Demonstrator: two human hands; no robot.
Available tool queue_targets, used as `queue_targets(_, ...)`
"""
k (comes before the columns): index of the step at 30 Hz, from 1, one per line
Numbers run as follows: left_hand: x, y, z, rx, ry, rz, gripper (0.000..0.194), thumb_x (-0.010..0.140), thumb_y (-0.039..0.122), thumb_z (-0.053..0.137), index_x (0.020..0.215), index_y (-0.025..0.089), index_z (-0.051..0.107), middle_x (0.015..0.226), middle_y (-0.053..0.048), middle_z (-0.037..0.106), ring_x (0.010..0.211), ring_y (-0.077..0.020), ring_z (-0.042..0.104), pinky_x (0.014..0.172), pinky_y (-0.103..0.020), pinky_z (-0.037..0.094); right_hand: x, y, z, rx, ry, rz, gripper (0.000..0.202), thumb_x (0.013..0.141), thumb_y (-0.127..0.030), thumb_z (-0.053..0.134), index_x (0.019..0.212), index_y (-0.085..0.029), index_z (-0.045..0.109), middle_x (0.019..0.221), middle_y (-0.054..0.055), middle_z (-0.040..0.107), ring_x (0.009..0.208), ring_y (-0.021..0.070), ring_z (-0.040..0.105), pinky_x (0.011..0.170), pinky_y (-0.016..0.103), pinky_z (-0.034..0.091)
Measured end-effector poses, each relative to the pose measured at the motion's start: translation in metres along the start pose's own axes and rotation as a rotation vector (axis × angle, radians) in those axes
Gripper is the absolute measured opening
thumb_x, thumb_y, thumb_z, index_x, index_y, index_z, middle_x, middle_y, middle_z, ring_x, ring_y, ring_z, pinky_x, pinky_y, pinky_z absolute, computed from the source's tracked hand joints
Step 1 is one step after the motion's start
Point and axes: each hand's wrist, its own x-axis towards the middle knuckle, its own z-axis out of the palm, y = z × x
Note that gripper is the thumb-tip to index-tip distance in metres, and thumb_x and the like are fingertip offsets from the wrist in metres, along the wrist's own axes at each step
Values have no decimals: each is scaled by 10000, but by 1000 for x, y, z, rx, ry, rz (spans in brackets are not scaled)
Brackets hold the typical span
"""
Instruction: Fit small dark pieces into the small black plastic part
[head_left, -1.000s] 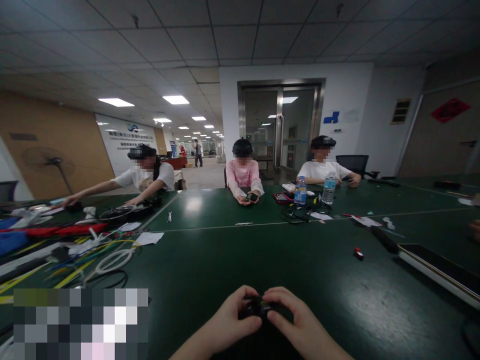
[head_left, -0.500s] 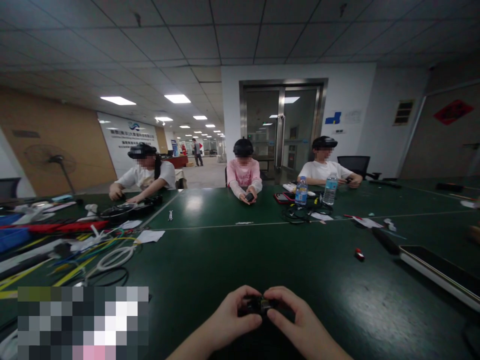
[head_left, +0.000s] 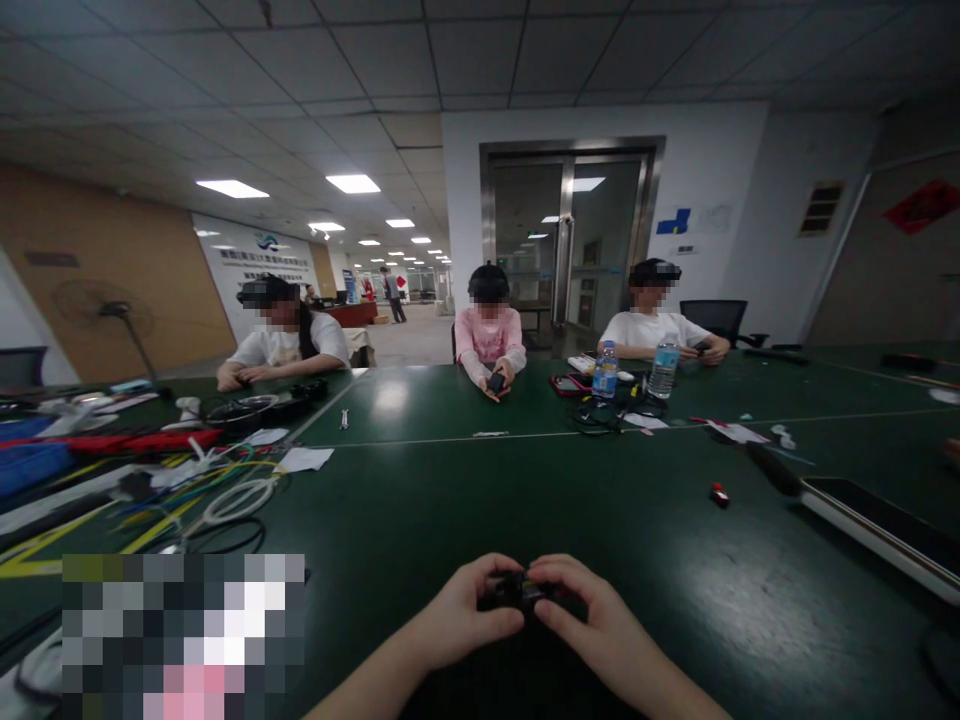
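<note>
Low over the near part of the green table (head_left: pixel 420 500), my left hand (head_left: pixel 472 610) and my right hand (head_left: pixel 581 605) meet around a small black object (head_left: pixel 516 590). Each hand pinches one side of it between thumb and fingers. A small yellowish patch shows on its right part. It is dark and partly covered by my fingers, so its kind cannot be made out. A small red and black piece (head_left: pixel 719 495) lies on the table to the right, beyond my right hand.
Cables (head_left: pixel 238 500), a blue bin (head_left: pixel 34 468) and white paper (head_left: pixel 307 459) crowd the left. At the right lies a flat dark-topped device (head_left: pixel 885 525). Two bottles (head_left: pixel 604 372) stand farther back. Three people with headsets sit across the table, the middle one (head_left: pixel 489 335) in pink.
My view has shifted slightly, and both hands appear a little higher in it. They keep the same hold on the black object. The person at left has drawn their arms in.
</note>
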Motion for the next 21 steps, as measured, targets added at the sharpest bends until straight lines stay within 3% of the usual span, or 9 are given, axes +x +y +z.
queue_targets(15, 1, -8, -3, 78, 25, 21, 387, 742, 200, 656, 1096, 171, 505, 981, -33, 579, 860, -155, 557, 738, -277, 425, 0, -2, 0, -80, -9, -16, 179, 806, -268, 556, 962, -239, 637, 1093, 56, 589, 1023, 216, 560, 893, 338, 432)
queue_targets(21, 2, -5, 0, 24, 22, -2, 367, 725, 167, 646, 1050, 185, 475, 902, 0, 573, 747, -112, 543, 638, -224, 386, -1, -3, 2, -73, -14, -14, 171, 803, -255, 555, 950, -237, 641, 1084, 48, 595, 1026, 210, 559, 905, 326, 423)
